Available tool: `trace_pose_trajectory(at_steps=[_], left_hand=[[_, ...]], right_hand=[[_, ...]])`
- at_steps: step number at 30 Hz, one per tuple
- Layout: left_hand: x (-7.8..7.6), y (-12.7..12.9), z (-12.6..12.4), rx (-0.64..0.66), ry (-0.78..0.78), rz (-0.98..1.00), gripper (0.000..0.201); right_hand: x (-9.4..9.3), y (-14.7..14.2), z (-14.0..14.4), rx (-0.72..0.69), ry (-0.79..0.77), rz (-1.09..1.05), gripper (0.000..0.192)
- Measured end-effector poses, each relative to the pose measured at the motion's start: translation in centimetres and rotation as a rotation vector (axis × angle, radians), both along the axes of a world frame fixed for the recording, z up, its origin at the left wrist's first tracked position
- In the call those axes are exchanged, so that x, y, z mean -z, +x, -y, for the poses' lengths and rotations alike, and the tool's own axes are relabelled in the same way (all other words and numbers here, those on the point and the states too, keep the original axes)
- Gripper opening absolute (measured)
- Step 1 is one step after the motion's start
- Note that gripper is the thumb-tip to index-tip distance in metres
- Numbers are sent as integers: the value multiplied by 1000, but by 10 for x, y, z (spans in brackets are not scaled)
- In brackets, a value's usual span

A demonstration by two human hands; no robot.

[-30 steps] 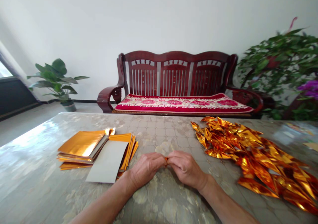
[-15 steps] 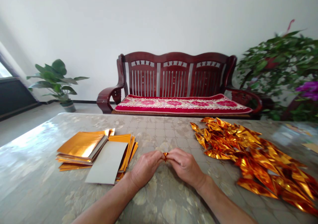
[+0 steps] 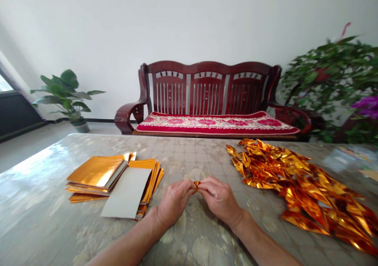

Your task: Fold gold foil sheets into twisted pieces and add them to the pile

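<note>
Across the back, plain white wall (image 3: 189,22), a dark red wooden bench (image 3: 208,71) in front of it, and along the seat a red and cream floral cover (image 3: 217,122). Off to the left, a potted plant (image 3: 69,95); over on the right, dense leafy greenery (image 3: 330,73) with a splash of purple flowers (image 3: 366,108). Down to the patterned tabletop (image 3: 201,240), and dead centre: left hand (image 3: 176,199) and right hand (image 3: 220,199), fingertips almost meeting, a small gold foil piece (image 3: 197,183) pinched between! Left thumb and fingers closed on one side, right thumb and fingers closed on the other, just a shiny sliver on show, the rest hidden. Near the left forearm, overlapping stacks of gold sheets (image 3: 90,172), one grey-faced sheet (image 3: 128,193) slanting across the front. Well apart from the right hand, a glittering heap of folded foil (image 3: 283,173), and beside that, some clear plastic (image 3: 344,159), too blurred to read.
</note>
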State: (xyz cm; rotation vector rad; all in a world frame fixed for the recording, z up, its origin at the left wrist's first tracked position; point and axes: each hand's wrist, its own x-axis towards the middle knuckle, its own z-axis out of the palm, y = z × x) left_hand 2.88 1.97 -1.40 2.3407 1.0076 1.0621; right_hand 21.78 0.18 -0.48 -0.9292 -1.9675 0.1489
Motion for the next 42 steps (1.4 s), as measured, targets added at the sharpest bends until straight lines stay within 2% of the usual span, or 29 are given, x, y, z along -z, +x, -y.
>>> trace_pose_trajectory(at_steps=[7, 13, 17, 23, 27, 30, 33, 35, 38, 42], left_hand=[[1, 1, 2, -2, -18, 73, 19], [-2, 7, 0, -61, -173, 139, 13], [0, 8, -5, -70, -294, 201, 28], [-4, 8, -8, -154, -343, 89, 18], [-7, 7, -6, -158, -319, 3, 23], [-4, 5, -4, -120, -270, -37, 21], [-2, 1, -3, -98, -219, -90, 22], [-2, -1, -3, -77, -173, -141, 23], [-3, -2, -2, -54, -113, -199, 25], [-5, -3, -2, -77, -103, -224, 24]], right_hand=[[2, -2, -1, -9, -48, -41, 17], [3, 2, -3, 11, -95, -11, 19], [6, 4, -5, 12, -86, 24, 20], [3, 3, -4, 37, -75, 2, 17], [0, 1, -1, 126, -154, 0, 16], [1, 0, 0, 201, -272, -35, 3], [2, 0, -1, 215, -359, -36, 23], [1, 0, -2, 202, -353, 11, 28], [-1, 0, -2, 180, -308, 100, 19], [-4, 0, -2, 183, -280, 158, 18]])
